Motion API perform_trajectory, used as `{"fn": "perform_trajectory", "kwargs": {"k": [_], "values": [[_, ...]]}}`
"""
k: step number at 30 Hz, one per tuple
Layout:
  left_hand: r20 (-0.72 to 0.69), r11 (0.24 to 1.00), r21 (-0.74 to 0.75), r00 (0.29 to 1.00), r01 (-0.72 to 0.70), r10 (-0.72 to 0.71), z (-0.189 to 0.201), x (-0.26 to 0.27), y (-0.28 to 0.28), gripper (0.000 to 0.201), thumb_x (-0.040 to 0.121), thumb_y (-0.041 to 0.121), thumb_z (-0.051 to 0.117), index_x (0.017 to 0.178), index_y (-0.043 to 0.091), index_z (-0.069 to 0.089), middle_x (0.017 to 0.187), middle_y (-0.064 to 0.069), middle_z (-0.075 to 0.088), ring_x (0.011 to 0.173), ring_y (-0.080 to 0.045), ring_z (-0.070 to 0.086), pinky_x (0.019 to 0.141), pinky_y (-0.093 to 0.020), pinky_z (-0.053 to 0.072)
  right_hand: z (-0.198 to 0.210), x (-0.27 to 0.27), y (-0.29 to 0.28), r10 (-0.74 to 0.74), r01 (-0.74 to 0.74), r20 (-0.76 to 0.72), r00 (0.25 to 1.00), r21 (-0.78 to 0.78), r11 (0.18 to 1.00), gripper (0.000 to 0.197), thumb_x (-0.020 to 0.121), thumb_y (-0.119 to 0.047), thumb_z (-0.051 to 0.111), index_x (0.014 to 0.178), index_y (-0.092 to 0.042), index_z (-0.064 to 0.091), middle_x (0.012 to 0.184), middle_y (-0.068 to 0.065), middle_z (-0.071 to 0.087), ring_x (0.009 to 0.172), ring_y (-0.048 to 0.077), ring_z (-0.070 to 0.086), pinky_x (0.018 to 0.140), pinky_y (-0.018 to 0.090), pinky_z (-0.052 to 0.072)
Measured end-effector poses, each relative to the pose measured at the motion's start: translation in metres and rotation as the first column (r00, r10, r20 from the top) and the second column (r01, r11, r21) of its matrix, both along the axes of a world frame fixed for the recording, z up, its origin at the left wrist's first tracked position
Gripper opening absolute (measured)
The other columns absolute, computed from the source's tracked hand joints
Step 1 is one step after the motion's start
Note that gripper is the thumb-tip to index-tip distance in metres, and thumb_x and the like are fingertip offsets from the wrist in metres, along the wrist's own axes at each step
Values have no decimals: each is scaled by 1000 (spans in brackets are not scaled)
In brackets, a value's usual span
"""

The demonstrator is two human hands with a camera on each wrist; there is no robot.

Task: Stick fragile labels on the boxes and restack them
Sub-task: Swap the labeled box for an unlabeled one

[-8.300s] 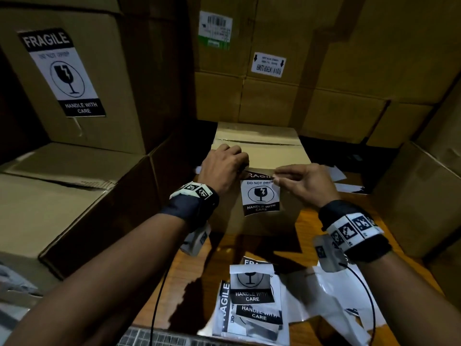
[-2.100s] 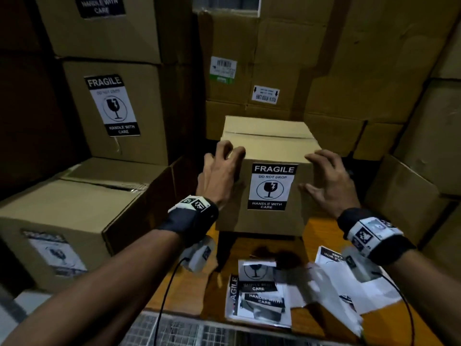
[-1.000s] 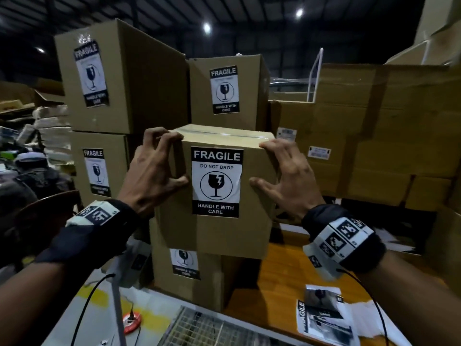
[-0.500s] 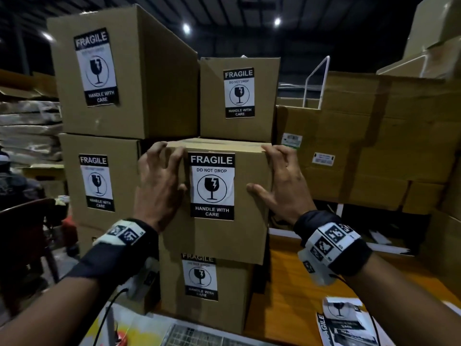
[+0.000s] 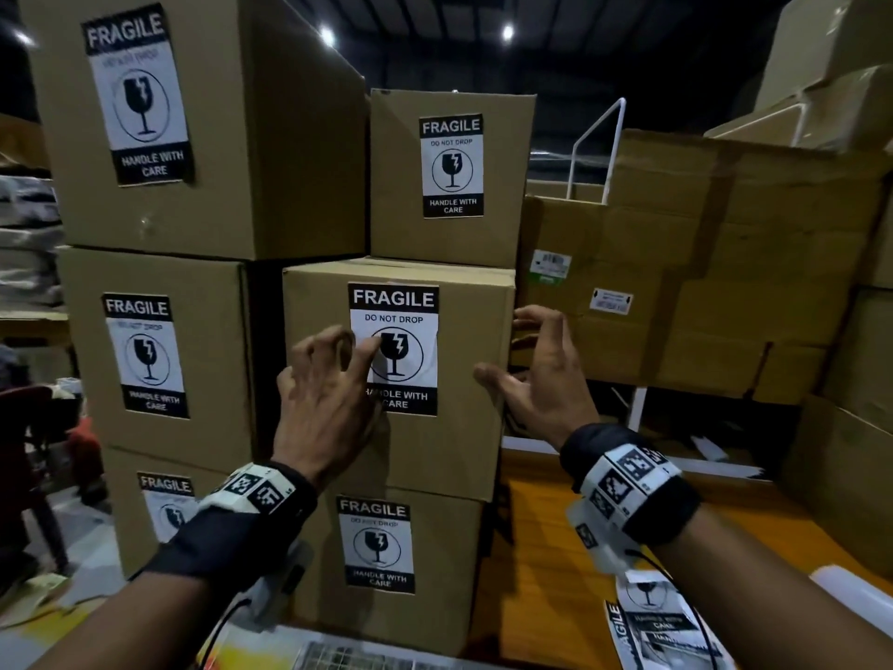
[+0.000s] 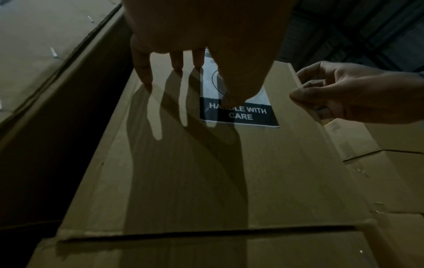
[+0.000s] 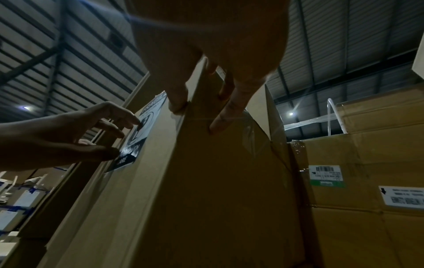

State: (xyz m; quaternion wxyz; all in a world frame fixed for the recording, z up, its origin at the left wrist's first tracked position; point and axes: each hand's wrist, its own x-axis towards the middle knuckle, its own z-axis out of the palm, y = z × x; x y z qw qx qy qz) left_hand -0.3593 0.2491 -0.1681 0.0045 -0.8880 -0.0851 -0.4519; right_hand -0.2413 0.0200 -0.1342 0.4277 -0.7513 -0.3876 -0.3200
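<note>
Box (image 5: 454, 379) with fragile label (image 5: 394, 350) on its front face sits on the stack: on top of a lower labelled box (image 5: 435, 573), under a smaller labelled box (image 5: 452, 178), just beside the left column of labelled boxes (image 5: 159, 350).

Left hand (image 5: 328, 403) in front of the box's front face, fingers loosely curled and spread, gripping nothing. Index fingertip at the label's left edge near the glass symbol; left wrist view shows the thumb tip down on the "HANDLE WITH CARE" band. Other fingertips: contact with the cardboard cannot be told.

Right hand (image 5: 543, 379) at the box's right front corner, relaxed and open, not clamped. Right wrist view: thumb on the corner edge, fingers (image 7: 226, 116) resting along the right side face.

Spare labels (image 5: 662, 626) lying on wooden table (image 5: 555, 548) at lower right. Unlabelled cartons (image 5: 725, 292) stacked behind on the right.
</note>
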Motion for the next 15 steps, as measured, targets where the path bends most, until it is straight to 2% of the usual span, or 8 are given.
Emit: {"fn": "perform_trajectory", "kwargs": {"k": [2,4,6,10,13,15], "values": [[2,1000,1,1000,-10,10,-2,2,-2,82,66,20,84,138,26,43,136,-17,37,121,-38,34,80,-63,46,-1,0,-3,15,-16,-23,1000,-14,1000,75,76,-50,77,130,-17,38,127,2,47,111,14,53,90,38,55],[35,1000,23,999,-18,17,-4,2,-10,79,66,21,83,135,23,46,136,-18,38,122,-39,35,82,-65,45,-4,-2,-10,23,-24,-14,1000,-28,999,75,77,-61,67,132,-18,39,127,1,47,111,12,51,86,36,57],[87,997,72,996,24,-30,-7,6,-27,71,68,23,80,132,20,48,135,-18,38,122,-39,35,84,-63,43,-9,-3,-25,6,-6,-4,1000,-34,999,67,83,-57,63,133,-19,41,127,1,47,110,11,52,80,35,59],[106,972,155,976,175,-192,-10,22,-87,52,83,35,60,130,20,47,136,-17,37,123,-38,34,88,-57,40,-20,3,-80,-80,84,44,996,-96,992,46,92,-41,63,128,-17,49,121,-1,49,101,11,57,78,30,56],[32,936,183,950,301,-311,-12,40,-148,55,80,35,68,130,21,49,135,-15,40,122,-36,35,88,-56,43,-26,14,-138,-177,183,55,983,-138,973,34,93,-33,65,121,-16,56,113,-2,51,93,11,58,77,25,51],[-45,907,165,922,387,-385,-16,54,-194,56,80,37,72,130,23,49,134,-12,41,122,-35,37,90,-55,45,-30,20,-183,-257,261,44,965,-147,954,27,93,-30,66,115,-16,60,107,-2,53,89,12,58,76,26,52]]}}
